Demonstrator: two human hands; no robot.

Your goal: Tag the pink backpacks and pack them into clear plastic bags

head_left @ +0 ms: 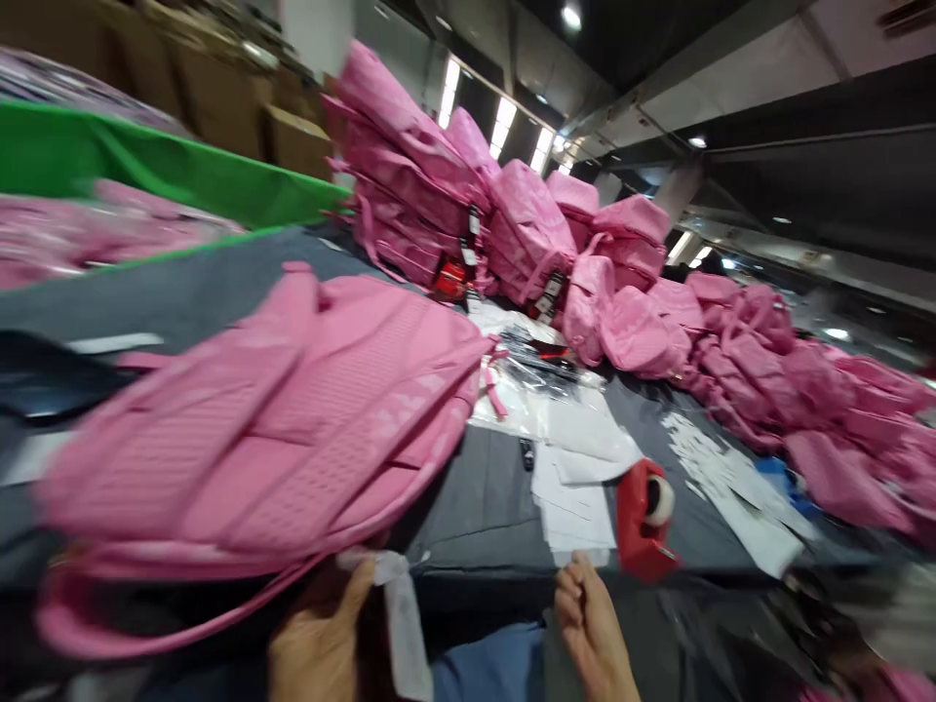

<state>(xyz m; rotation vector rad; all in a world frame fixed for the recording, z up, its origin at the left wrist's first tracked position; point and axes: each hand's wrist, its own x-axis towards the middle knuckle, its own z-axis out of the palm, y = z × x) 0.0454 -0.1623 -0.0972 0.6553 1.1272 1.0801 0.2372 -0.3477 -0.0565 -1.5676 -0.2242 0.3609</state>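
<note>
At the table's front edge, my left hand (322,634) pinches a limp white strip (406,624), thin like paper or film, that hangs down. Right above that hand lies a pink backpack (292,419), its padded straps facing up and its top loop overhanging the edge. My right hand (589,614) is closed, fingertips together, just below a stack of white paper sheets (574,497); whatever it may grip is too small or blurred to make out. Beside it, to the right, stands a red tape dispenser (647,522) with a white roll.
Pink backpacks (416,166) are piled along the table's far side, continuing to the right. Clear plastic bags (526,356) lie mid-table. White labels (721,468) are scattered on the right. Green cloth (168,146) borders another table with wrapped pink goods; cardboard boxes (219,97) stand behind.
</note>
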